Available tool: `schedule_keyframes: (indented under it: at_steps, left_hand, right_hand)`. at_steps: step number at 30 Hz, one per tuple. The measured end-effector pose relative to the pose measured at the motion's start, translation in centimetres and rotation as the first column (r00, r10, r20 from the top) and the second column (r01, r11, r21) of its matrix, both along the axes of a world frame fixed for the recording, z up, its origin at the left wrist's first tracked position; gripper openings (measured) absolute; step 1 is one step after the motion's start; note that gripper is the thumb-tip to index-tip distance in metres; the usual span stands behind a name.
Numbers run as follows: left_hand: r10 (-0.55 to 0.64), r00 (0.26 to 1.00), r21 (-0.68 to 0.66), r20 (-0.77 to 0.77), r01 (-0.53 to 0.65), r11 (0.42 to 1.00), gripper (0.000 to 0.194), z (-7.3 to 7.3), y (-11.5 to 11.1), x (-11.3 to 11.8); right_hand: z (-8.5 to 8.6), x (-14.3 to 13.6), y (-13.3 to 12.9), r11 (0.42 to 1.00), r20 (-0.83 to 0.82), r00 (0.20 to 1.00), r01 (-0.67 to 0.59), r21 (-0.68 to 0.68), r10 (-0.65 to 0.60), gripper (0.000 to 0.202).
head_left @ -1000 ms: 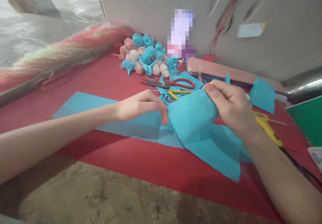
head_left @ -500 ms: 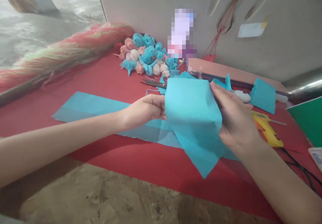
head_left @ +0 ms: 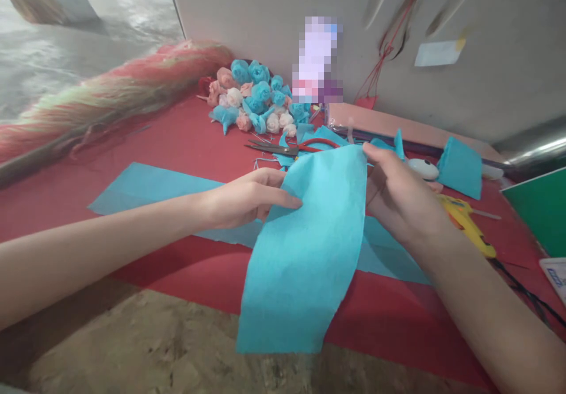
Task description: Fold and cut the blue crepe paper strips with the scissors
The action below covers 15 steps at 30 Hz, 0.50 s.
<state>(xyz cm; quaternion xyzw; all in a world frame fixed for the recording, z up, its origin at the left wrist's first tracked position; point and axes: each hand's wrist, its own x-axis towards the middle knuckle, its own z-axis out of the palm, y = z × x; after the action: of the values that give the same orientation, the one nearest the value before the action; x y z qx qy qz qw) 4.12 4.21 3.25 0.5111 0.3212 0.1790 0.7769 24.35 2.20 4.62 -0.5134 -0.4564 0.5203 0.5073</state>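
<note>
Between my two hands hangs a strip of blue crepe paper [head_left: 309, 246], its lower end drooping past the table's front edge. My left hand [head_left: 254, 196] pinches its left side, thumb on top and fingers behind. At the upper right corner my right hand [head_left: 398, 193] grips it between thumb and fingers. Beneath it a longer blue paper strip [head_left: 154, 187] lies flat on the red table top [head_left: 186, 140]. Just beyond the held strip rest scissors [head_left: 283, 149] with red handles, among blue paper scraps [head_left: 327, 134].
A pile of blue, pink and white paper flowers [head_left: 260, 96] sits at the back. On the right lie a yellow glue gun [head_left: 471, 226] with a black cord, a folded blue paper piece [head_left: 460, 167] and a white rounded object [head_left: 423, 168]. A broom [head_left: 110, 99] lies along the left.
The held paper, bent over and hanging to a point at right, now hangs as one smooth length toward lower left. My left thumb has come onto its front. The scissors' red handles show now.
</note>
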Motion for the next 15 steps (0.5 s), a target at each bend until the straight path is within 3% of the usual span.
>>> schedule_keyframes:
  at_steps: [3, 6, 8, 12, 15]
  left_hand:
    - [-0.018, 0.998, -0.031, 0.053, 0.020, 0.999, 0.004, 0.4, -0.1, 0.1]
    - [0.135, 0.987, -0.020, 0.087, -0.134, 0.991, 0.007, 0.6, 0.0, 0.1]
    - [0.160, 0.985, -0.025, 0.058, -0.159, 0.987, 0.007, 0.6, 0.2, 0.1]
    - [-0.040, 0.999, -0.116, 0.007, 0.040, 0.992, 0.018, 0.3, 0.1, 0.0]
    - [-0.166, 0.986, -0.078, -0.025, 0.163, 0.983, 0.021, 0.3, -0.9, 0.1]
  right_hand:
    - [0.0, 0.1, 0.0, 0.999, 0.060, 0.997, -0.038, -0.035, 0.040, 0.014]
    - [0.0, -0.3, -0.3, 0.987, 0.094, 0.987, -0.121, -0.103, 0.131, 0.012]
    - [0.1, -0.5, -0.5, 0.982, 0.107, 0.980, -0.155, -0.113, 0.167, 0.013]
    - [0.2, -0.4, -0.4, 0.997, 0.168, 0.984, -0.056, -0.062, 0.065, 0.012]
    - [0.3, -0.1, 0.1, 0.998, 0.167, 0.984, 0.063, -0.027, -0.058, 0.010]
